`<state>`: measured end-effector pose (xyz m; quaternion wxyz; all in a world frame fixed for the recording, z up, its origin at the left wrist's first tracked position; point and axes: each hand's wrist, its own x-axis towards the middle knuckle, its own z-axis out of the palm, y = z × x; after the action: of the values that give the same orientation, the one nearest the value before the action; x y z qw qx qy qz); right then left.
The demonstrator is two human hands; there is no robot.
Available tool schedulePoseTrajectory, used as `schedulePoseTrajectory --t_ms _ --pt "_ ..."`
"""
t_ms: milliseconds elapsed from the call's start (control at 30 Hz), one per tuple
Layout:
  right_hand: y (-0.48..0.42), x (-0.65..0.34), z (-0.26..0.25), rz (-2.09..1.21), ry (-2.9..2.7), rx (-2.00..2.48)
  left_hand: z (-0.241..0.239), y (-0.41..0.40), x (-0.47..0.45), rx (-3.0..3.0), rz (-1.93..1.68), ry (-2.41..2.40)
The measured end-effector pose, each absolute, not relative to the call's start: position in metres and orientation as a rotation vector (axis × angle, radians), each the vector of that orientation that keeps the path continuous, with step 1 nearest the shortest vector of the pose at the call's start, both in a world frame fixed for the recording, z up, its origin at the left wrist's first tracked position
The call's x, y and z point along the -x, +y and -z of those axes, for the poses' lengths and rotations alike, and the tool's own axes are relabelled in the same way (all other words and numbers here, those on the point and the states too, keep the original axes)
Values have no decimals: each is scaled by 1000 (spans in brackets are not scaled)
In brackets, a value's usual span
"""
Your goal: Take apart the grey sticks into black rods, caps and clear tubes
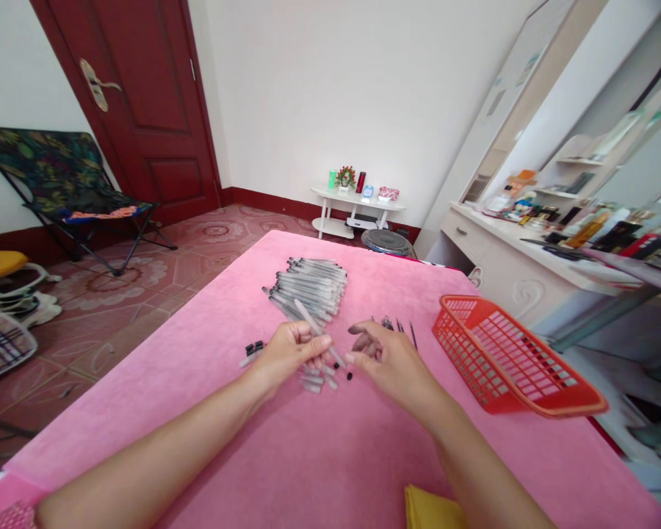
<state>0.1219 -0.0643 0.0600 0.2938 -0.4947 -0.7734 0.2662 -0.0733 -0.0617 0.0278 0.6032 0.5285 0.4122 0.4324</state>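
Between the thumb and fingers of my left hand is a translucent pen barrel, tilted up to the left. My right hand hovers just to its right, fingers curled but apart, with nothing visible in them; its fingertips look dark-stained. Beyond my left hand lies a pile of pens with black ends. Clear pen caps lie under and in front of the left hand, partly hidden by it. A small black piece rests near my right thumb. Several thin dark refills lie behind my right hand.
A pink cloth covers the table. At its right stands a red plastic basket. Small black parts sit left of my left hand. A yellow cloth lies at the near edge. Further right is a cluttered dresser.
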Motion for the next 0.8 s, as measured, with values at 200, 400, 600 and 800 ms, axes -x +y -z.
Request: schedulePoseTrajectory --t_ms 200,400,600,800 --pt "-80 -94 -52 -751 -2125 1228 -25 -71 64 -1248 -888 881" --pt "-68 -127 -74 -623 -1955 1349 -30 -49 90 -1452 -1153 1133" --pt "-42 -247 -103 -156 -1742 1758 -8 -8 147 -1338 -1506 1334" --pt "-37 -342 -92 -41 -1905 2261 19 9 159 -1208 -1526 1357"
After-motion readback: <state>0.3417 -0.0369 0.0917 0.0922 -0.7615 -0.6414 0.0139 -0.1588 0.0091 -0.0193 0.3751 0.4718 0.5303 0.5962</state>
